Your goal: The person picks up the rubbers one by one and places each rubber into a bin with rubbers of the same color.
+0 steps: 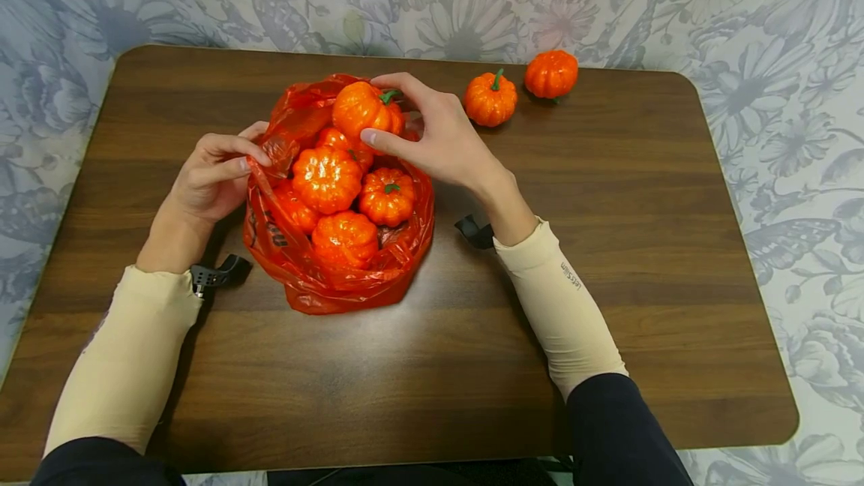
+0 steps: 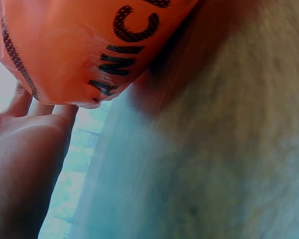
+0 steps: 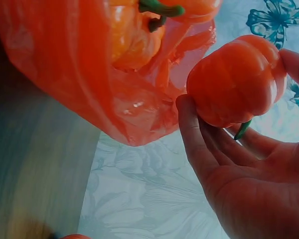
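Note:
An open red plastic bag (image 1: 337, 292) stands on the table with several small orange pumpkins (image 1: 327, 180) inside. My left hand (image 1: 211, 175) pinches the bag's left rim between thumb and fingers. Black lettering shows on the bag (image 2: 65, 55) in the left wrist view, beside the left palm (image 2: 27, 159). Over the far part of the bag's mouth, my right hand (image 1: 442, 133) holds one orange pumpkin (image 1: 363, 107) between thumb and fingers. In the right wrist view, that pumpkin (image 3: 234, 82) has its green stem turned toward the palm.
Two more pumpkins lie near the table's back edge: one with its green stem up (image 1: 490, 100), the other beside the wall (image 1: 551, 74). The brown wooden table (image 1: 641, 246) meets flower-patterned wallpaper (image 1: 466, 13) behind. Black straps (image 1: 221, 273) show at both wrists.

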Action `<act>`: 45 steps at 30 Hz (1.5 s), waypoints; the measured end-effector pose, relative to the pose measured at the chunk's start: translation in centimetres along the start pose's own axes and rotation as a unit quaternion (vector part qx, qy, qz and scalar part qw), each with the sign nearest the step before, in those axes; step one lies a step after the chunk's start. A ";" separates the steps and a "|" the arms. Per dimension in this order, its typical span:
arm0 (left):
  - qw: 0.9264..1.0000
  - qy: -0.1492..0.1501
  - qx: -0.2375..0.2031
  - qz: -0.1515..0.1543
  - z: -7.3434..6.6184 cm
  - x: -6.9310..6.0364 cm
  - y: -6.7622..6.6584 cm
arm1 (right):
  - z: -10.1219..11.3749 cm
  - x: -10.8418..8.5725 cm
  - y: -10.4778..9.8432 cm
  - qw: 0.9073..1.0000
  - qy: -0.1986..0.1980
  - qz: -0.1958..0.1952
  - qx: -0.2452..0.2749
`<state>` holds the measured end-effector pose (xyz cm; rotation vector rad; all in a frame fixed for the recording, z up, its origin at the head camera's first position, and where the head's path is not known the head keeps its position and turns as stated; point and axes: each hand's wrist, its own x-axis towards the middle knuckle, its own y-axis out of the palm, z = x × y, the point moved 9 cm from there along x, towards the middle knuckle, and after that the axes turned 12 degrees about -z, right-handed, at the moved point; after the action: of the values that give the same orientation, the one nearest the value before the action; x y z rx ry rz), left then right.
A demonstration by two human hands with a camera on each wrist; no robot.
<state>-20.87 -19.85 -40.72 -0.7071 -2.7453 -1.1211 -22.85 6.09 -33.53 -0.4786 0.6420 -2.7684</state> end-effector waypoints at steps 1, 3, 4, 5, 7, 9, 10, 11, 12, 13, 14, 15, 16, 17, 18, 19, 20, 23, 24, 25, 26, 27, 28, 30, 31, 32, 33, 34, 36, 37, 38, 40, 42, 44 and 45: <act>1.000 0.001 0.000 0.001 0.0 0.0 0.0 | 0.0 0.0 0.2 1.000 -0.002 0.001 0.001; 1.000 0.002 0.000 0.001 -0.1 0.0 0.1 | -0.2 0.0 0.5 1.000 -0.003 0.003 0.007; 1.000 0.001 0.001 0.001 -0.1 0.0 0.1 | -0.2 0.0 0.6 1.000 -0.002 0.005 0.009; 1.000 0.000 0.002 0.001 -0.2 0.0 0.1 | -0.3 0.0 0.8 1.000 -0.002 0.008 0.010; 1.000 0.000 0.004 0.002 -0.2 -0.1 0.1 | -0.3 0.0 1.2 1.000 -0.004 0.013 0.009; 1.000 0.000 0.005 0.004 -0.2 -0.1 0.1 | -0.5 0.0 1.5 1.000 -0.003 0.017 -0.002; 1.000 0.000 0.005 0.006 -0.2 -0.1 0.1 | -0.6 0.0 1.6 1.000 -0.003 0.018 -0.006; 1.000 0.000 0.005 0.007 -0.1 -0.1 0.2 | -0.7 0.0 1.7 1.000 -0.003 0.019 -0.009; 1.000 0.001 0.006 0.009 -0.1 -0.1 0.2 | -0.7 0.0 1.7 1.000 -0.002 0.019 -0.013; 1.000 0.001 0.008 0.010 -0.1 -0.1 0.2 | -0.8 0.0 1.8 1.000 -0.001 0.020 -0.019; 1.000 0.001 0.009 0.010 -0.1 0.0 0.3 | -0.9 0.0 1.8 0.999 0.000 0.021 -0.024; 1.000 0.000 0.011 0.009 -0.1 0.0 0.3 | -0.9 0.0 1.8 0.999 0.000 0.023 -0.031; 1.000 -0.001 0.013 0.008 -0.1 0.0 0.3 | -1.0 0.0 1.8 0.999 -0.003 0.023 -0.040; 1.000 -0.001 0.016 0.007 -0.1 0.0 0.3 | -1.0 -0.1 1.8 0.998 -0.005 0.024 -0.054; 1.000 -0.002 0.018 0.007 -0.1 0.0 0.3 | -1.0 -0.1 1.8 0.997 -0.008 0.024 -0.069; 1.000 -0.003 0.019 0.005 0.0 0.0 0.3 | -1.1 -0.1 1.8 0.996 -0.010 0.025 -0.084; 1.000 -0.004 0.021 0.004 0.0 0.0 0.3 | -1.1 -0.1 1.7 0.995 -0.013 0.026 -0.099; 1.000 -0.006 0.023 0.002 -0.1 0.0 0.4 | -1.2 -0.1 1.6 0.989 -0.016 0.028 -0.144; 1.000 -0.006 0.023 0.001 -0.1 0.0 0.4 | -1.2 0.0 1.6 0.987 -0.016 0.028 -0.155; 1.000 -0.006 0.023 0.001 -0.1 0.0 0.4 | -1.3 0.0 1.5 0.985 -0.016 0.029 -0.167; 1.000 -0.007 0.024 0.000 -0.1 0.0 0.4 | -1.3 0.0 1.5 0.984 -0.014 0.030 -0.177; 1.000 -0.007 0.023 -0.001 -0.1 0.0 0.3 | -1.4 0.0 1.5 0.982 -0.012 0.031 -0.188; 1.000 -0.007 0.024 -0.002 -0.1 0.0 0.3 | -1.4 0.0 1.4 0.980 -0.011 0.033 -0.197; 1.000 -0.006 0.025 -0.003 -0.1 0.1 0.3 | -1.4 0.1 1.4 0.977 -0.011 0.035 -0.212; 1.000 -0.006 0.026 -0.004 -0.1 0.0 0.3 | -1.5 0.1 1.4 0.974 -0.010 0.037 -0.222; 1.000 -0.006 0.027 -0.005 -0.2 0.0 0.3 | -1.5 0.1 1.3 0.973 -0.010 0.039 -0.229; 1.000 -0.005 0.028 -0.005 -0.2 0.0 0.3 | -1.5 0.2 1.4 0.971 -0.011 0.040 -0.236; 1.000 -0.006 0.029 -0.006 -0.2 0.0 0.3 | -1.6 0.2 1.3 0.969 -0.009 0.041 -0.244; 1.000 -0.006 0.030 -0.007 -0.2 0.0 0.3 | -1.8 0.1 1.3 0.964 -0.002 0.044 -0.262; 1.000 -0.006 0.029 -0.007 -0.2 0.0 0.3 | -1.9 0.1 1.3 0.962 0.001 0.044 -0.271; 1.000 -0.006 0.028 -0.007 -0.2 0.0 0.3 | -1.9 0.1 1.2 0.960 0.002 0.041 -0.277; 1.000 -0.007 0.027 -0.007 -0.2 0.0 0.3 | -1.9 0.1 0.9 0.957 0.002 0.032 -0.287; 1.000 -0.008 0.025 -0.006 -0.2 0.0 0.3 | -1.6 0.2 0.7 0.958 -0.008 0.018 -0.287; 1.000 -0.008 0.024 -0.006 -0.2 0.0 0.3 | -1.3 0.4 0.4 0.959 -0.020 0.003 -0.282; 1.000 -0.008 0.024 -0.007 -0.2 0.0 0.3 | -1.2 0.4 0.3 0.961 -0.025 -0.004 -0.276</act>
<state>-20.74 -19.77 -40.39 -0.6961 -2.7848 -1.0526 -23.61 6.14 -34.58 -0.6545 1.4087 -2.5422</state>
